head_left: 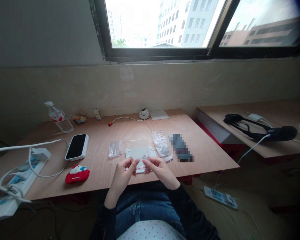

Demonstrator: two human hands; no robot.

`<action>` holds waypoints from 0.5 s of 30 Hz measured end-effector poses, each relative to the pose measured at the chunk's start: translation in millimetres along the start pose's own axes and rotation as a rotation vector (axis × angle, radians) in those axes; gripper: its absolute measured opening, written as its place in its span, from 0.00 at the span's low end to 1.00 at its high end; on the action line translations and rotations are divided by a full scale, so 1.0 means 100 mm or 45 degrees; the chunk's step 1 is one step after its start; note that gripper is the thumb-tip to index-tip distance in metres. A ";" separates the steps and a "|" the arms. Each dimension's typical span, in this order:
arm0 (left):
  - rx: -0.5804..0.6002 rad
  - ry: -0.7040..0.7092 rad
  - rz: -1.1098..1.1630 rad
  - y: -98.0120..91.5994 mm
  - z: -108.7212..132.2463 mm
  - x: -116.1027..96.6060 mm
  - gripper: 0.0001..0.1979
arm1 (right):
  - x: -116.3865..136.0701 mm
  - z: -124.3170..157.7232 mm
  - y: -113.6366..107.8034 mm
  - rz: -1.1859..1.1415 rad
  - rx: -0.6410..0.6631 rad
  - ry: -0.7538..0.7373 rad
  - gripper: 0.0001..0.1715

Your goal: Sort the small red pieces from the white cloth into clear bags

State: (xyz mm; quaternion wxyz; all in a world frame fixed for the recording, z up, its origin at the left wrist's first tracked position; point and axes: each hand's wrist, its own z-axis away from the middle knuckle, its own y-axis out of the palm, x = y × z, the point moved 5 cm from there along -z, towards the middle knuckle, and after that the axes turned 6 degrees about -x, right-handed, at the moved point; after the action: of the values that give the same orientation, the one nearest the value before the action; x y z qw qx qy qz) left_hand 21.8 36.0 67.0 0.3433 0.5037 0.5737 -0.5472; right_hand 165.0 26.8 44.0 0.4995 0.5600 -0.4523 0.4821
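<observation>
The left hand (123, 172) and right hand (162, 170) are raised just in front of a clear plastic bag holding something white (138, 154), which lies on the plywood worktop (210, 156). Both hands are mostly closed, thumbs and fingertips pinching from either side at a small clear red-sealed bag (144, 165), whose film overlaps the white-filled bag's near end.

Just left of the white-filled bag lies a small clear zip bag (115, 149). Just right of it lies a red-striped zip bag (161, 146) with pale contents, and beyond that sits a blurred, pixelated dark object (181, 148). Farther left are a black phone (76, 146) on a white case and a red pouch (77, 174) with a white cat face, apparently Hello Kitty. Behind it, near the wall, stand a water bottle (59, 117), its red label too small to read, a white dome camera (144, 113) and a white pad (159, 114). A power strip (21, 176) lies well to the left, and a black headset (260, 130) rests on a separate shelf well to the right.
</observation>
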 end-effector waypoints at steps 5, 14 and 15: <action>0.050 -0.015 0.018 0.01 0.02 0.01 0.20 | 0.07 0.00 -0.02 -0.038 -0.021 -0.044 0.22; 0.021 -0.030 -0.008 -0.03 0.00 -0.01 0.20 | 0.10 0.01 -0.03 -0.015 -0.041 -0.045 0.24; 0.017 -0.028 -0.012 -0.03 0.00 -0.01 0.20 | 0.11 0.01 -0.02 -0.012 -0.037 -0.050 0.23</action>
State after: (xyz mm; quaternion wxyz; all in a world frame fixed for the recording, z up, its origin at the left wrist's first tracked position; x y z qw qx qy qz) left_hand 19.3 35.9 69.2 0.3435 0.4972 0.5685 -0.5582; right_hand 168.8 25.6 54.9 0.5009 0.5641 -0.4662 0.4621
